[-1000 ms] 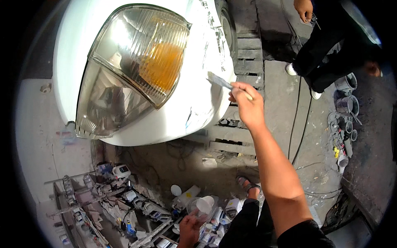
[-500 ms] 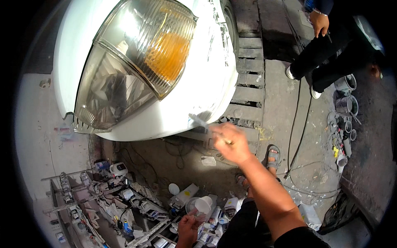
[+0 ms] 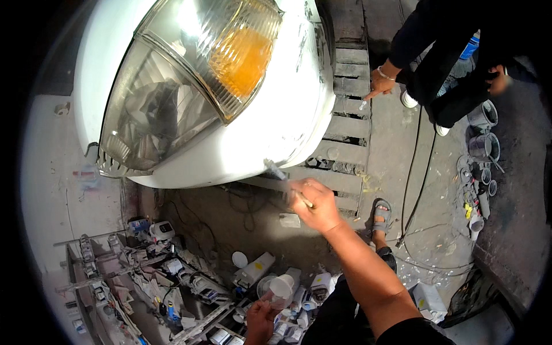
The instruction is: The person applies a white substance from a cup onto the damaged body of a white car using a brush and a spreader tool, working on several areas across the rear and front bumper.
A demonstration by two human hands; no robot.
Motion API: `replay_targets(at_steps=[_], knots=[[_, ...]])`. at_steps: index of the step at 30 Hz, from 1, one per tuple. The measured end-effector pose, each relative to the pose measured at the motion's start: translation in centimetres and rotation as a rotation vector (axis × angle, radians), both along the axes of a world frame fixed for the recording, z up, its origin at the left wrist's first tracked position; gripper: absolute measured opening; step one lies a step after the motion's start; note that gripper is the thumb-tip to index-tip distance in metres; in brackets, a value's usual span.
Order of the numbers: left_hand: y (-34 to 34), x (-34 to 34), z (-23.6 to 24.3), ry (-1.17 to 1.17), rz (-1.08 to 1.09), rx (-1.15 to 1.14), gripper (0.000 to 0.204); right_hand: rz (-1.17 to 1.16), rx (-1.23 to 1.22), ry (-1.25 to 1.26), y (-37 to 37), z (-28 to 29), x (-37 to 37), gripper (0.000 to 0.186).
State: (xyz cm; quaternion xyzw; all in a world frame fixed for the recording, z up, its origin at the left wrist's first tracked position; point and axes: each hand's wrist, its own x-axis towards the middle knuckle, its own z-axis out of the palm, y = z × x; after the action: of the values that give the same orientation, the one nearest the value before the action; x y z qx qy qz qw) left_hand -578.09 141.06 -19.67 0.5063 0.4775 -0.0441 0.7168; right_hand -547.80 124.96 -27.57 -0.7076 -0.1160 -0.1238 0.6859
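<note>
My right hand (image 3: 315, 202) is closed round the light wooden handle of a paintbrush (image 3: 277, 171), blurred by motion. Its pale bristle end is at the lower edge of the white car bumper (image 3: 238, 152); whether it touches cannot be made out. Above that edge sits the car's headlight (image 3: 167, 109), with an orange lens section (image 3: 241, 60). Low in the view, my left hand (image 3: 261, 319) grips a see-through plastic cup (image 3: 282, 287) with whitish contents, held over the cluttered shelving.
A co-worker's hand (image 3: 380, 83) points down beside the slatted floor grate (image 3: 348, 121). Several paint buckets (image 3: 482, 144) line the right wall. Cables (image 3: 425, 178) run over the floor. Below left stands a rack (image 3: 115, 299) crowded with tools, paper and containers.
The co-worker has bent in, one hand reaching left and down with a finger out. My right hand and the paintbrush have shifted slightly left. My left hand still holds the cup.
</note>
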Motion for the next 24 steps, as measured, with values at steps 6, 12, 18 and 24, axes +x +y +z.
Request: replay_targets(at_steps=[6, 12, 18, 24], knots=[[0.2, -0.5, -0.1, 0.003, 0.069, -0.023, 0.009, 0.162, -0.15, -0.116, -1.2, -1.2, 0.9, 0.021], [3.6, -5.8, -3.8, 0.103, -0.638, 0.545, 0.011, 0.009, -0.166, -0.154, -3.8, 0.9, 3.1, 0.023], [2.8, -5.2, -3.1, 0.106, -0.692, 0.537, 0.009, -0.071, -0.173, -0.207, -1.0, -1.2, 0.7, 0.028], [-0.7, -0.3, -0.1, 0.059, 0.031, -0.014, 0.017, 0.04, -0.257, -0.217, 1.6, -4.3, -1.2, 0.026]])
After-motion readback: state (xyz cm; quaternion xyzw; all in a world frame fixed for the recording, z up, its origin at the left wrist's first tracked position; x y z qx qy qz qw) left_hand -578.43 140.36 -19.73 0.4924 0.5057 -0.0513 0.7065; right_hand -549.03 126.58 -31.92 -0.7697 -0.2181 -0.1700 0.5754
